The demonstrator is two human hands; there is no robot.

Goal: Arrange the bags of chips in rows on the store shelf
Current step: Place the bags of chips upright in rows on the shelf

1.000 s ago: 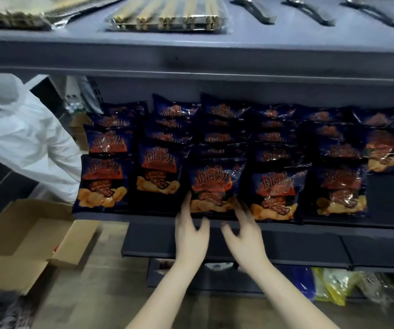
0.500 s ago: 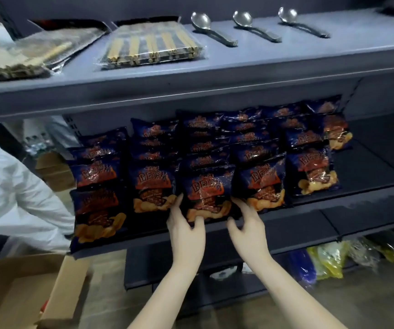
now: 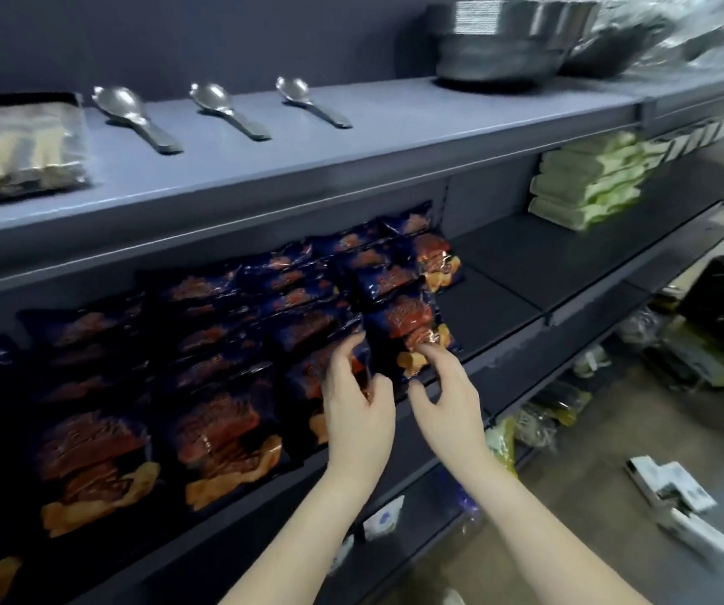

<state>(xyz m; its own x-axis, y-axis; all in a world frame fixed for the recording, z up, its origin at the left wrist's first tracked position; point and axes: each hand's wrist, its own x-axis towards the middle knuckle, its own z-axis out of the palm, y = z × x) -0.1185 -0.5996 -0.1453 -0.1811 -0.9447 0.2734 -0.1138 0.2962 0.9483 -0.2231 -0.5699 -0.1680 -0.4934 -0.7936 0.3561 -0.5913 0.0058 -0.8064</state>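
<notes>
Change: both hands had moved right from the middle rows to the last row | left hand (image 3: 358, 403) gripped the neighbouring bag (image 3: 303, 382) by its edge | right hand (image 3: 449, 403) pinched, as far as the blur showed, the end bag (image 3: 403, 325) at the shelf (image 3: 504, 299) front | rows looked nearly squared

Reference: chip shelf (image 3: 504, 299). On its left part we log bags of chips (image 3: 220, 430) in overlapping rows running front to back. Stacked packs (image 3: 582, 185) sit on it well to the right, towards the rear. On the upper shelf (image 3: 395, 137) above it: packets (image 3: 15, 155) at left, three spoons (image 3: 224, 109) side by side, then stacked bowls (image 3: 499, 58) at right. Before its front edge, left hand (image 3: 358, 412) and right hand (image 3: 447, 399) each grip a front bag. Below it lie bagged goods (image 3: 547, 412).
</notes>
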